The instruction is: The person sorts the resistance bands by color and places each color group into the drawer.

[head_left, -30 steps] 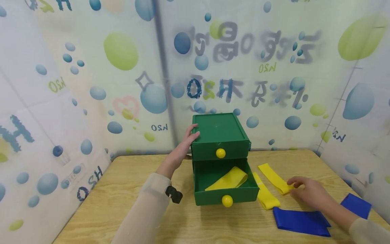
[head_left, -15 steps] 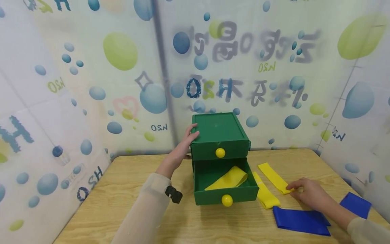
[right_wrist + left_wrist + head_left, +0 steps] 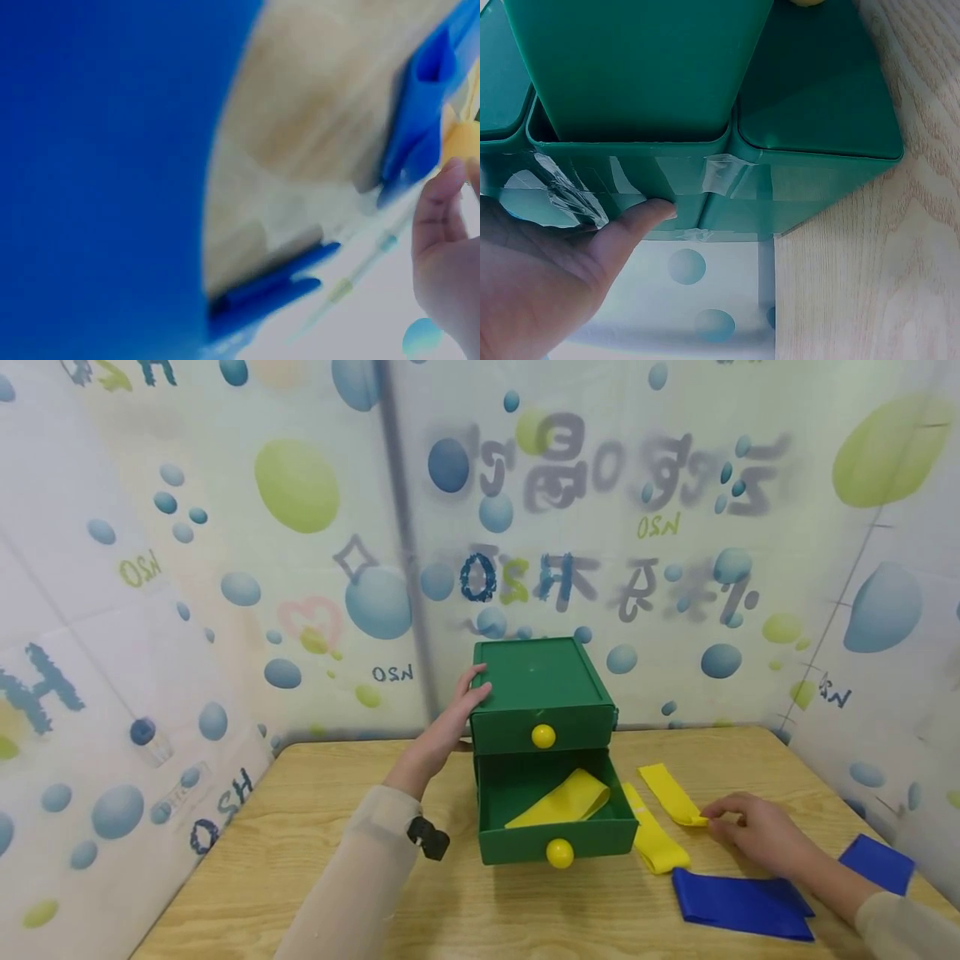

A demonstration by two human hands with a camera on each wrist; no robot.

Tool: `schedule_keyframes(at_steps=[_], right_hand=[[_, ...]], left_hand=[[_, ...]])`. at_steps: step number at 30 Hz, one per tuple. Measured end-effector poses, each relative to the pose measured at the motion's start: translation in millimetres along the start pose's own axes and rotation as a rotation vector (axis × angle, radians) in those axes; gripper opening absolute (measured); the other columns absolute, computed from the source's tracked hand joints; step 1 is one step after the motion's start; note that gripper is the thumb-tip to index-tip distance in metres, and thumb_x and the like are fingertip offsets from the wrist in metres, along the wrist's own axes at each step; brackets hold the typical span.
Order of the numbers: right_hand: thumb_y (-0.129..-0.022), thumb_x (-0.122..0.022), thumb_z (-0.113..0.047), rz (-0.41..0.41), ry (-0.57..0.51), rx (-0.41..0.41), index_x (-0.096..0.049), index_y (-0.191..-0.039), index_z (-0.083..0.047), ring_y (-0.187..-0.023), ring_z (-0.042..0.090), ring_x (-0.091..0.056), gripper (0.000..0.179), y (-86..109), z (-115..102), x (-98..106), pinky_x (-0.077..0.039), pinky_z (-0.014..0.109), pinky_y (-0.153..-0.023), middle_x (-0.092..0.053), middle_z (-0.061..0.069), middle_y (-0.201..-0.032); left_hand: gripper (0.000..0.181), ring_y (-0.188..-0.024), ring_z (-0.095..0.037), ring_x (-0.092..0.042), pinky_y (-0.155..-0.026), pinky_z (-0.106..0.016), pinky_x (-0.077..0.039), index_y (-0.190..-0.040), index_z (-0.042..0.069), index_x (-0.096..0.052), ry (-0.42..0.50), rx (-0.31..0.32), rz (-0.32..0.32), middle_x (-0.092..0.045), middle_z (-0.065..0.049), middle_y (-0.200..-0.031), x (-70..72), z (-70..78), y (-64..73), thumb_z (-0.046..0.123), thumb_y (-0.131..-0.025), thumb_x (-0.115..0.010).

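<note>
A green two-drawer box with yellow knobs stands on the table, its lower drawer pulled out. Inside that drawer lies a looped yellow band. My left hand rests against the box's left side, fingertips over the top edge; in the left wrist view its thumb lies along the taped wall. To the right, my right hand pinches the near end of a yellow band between thumb and finger, and that end is slightly raised. Another yellow band lies between this one and the drawer.
A blue band lies in front of my right hand, and a second blue band is at the table's right edge. A printed curtain hangs behind the wooden table. A blurred blue surface fills much of the right wrist view.
My right hand has closed its fingertips on the near end of the yellow band and lifted that end a little. The left hand and the box have stayed still.
</note>
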State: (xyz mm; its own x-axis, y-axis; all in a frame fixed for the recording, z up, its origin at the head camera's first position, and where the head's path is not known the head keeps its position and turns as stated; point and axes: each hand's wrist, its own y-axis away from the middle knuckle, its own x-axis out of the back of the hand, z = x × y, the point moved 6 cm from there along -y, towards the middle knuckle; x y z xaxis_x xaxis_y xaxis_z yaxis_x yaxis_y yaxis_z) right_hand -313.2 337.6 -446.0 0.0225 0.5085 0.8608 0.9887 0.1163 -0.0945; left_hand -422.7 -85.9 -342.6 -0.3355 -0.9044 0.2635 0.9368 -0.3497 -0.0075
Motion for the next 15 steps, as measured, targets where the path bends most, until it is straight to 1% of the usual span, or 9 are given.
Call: schedule_keyframes(at_steps=[2, 4, 7, 10, 13, 15], right_hand=[[-0.102, -0.07, -0.01, 0.018, -0.043, 0.028, -0.078, -0.116, -0.004, -0.065, 0.014, -0.059, 0.018, 2.5, -6.8, 3.1, -0.05, 0.03, -0.057, -0.076, 0.012, -0.105], [-0.102, -0.068, -0.008, 0.07, -0.069, 0.09, -0.078, -0.115, -0.004, -0.058, 0.007, -0.052, 0.016, 4.8, -17.5, 9.4, -0.046, 0.026, -0.051, -0.076, 0.006, -0.1], [-0.101, -0.07, -0.005, 0.191, -0.04, 0.217, -0.078, -0.109, -0.008, -0.059, 0.001, -0.046, 0.012, 7.5, -37.6, 23.9, -0.043, 0.023, -0.05, -0.074, 0.001, -0.096], [-0.101, -0.07, -0.005, 0.279, -0.02, 0.286, -0.077, -0.106, -0.012, -0.061, -0.001, -0.044, 0.012, 9.9, -58.0, 39.4, -0.039, 0.023, -0.05, -0.069, -0.003, -0.091], [-0.103, -0.068, -0.006, 0.307, -0.036, 0.308, -0.076, -0.107, -0.013, -0.065, 0.0, -0.046, 0.012, 12.8, -77.7, 54.5, -0.04, 0.023, -0.052, -0.068, -0.003, -0.092], [-0.104, -0.066, -0.007, 0.309, -0.056, 0.32, -0.076, -0.108, -0.013, -0.07, -0.001, -0.051, 0.012, 15.7, -90.2, 65.3, -0.044, 0.022, -0.056, -0.07, -0.001, -0.095]], left_hand=[[0.064, -0.158, -0.048, -0.029, -0.113, -0.078, -0.039, -0.159, 0.06, -0.017, 0.001, 0.002, -0.003, -0.001, 0.004, -0.179, -0.4, 0.1, -0.3, 0.073, -0.103, -0.044], [0.064, -0.157, -0.049, -0.03, -0.113, -0.077, -0.039, -0.159, 0.061, -0.017, -0.002, 0.001, -0.005, -0.002, 0.004, -0.179, -0.7, 0.5, -0.4, 0.073, -0.103, -0.044], [0.063, -0.158, -0.048, -0.029, -0.113, -0.077, -0.039, -0.158, 0.062, -0.017, -0.006, 0.001, -0.005, -0.002, 0.004, -0.179, -0.6, 0.8, 0.1, 0.073, -0.103, -0.043], [0.062, -0.158, -0.048, -0.028, -0.113, -0.077, -0.039, -0.158, 0.063, -0.016, -0.009, 0.003, -0.007, -0.001, 0.004, -0.179, -0.5, 0.4, 0.4, 0.073, -0.103, -0.043], [0.062, -0.158, -0.049, -0.027, -0.114, -0.077, -0.039, -0.158, 0.063, -0.016, -0.006, 0.006, -0.008, 0.0, 0.004, -0.18, -0.5, -0.2, 0.4, 0.073, -0.103, -0.043], [0.062, -0.158, -0.049, -0.028, -0.113, -0.078, -0.039, -0.158, 0.062, -0.017, -0.004, 0.009, -0.007, 0.0, 0.004, -0.18, -0.7, -0.3, 0.1, 0.073, -0.103, -0.043]])
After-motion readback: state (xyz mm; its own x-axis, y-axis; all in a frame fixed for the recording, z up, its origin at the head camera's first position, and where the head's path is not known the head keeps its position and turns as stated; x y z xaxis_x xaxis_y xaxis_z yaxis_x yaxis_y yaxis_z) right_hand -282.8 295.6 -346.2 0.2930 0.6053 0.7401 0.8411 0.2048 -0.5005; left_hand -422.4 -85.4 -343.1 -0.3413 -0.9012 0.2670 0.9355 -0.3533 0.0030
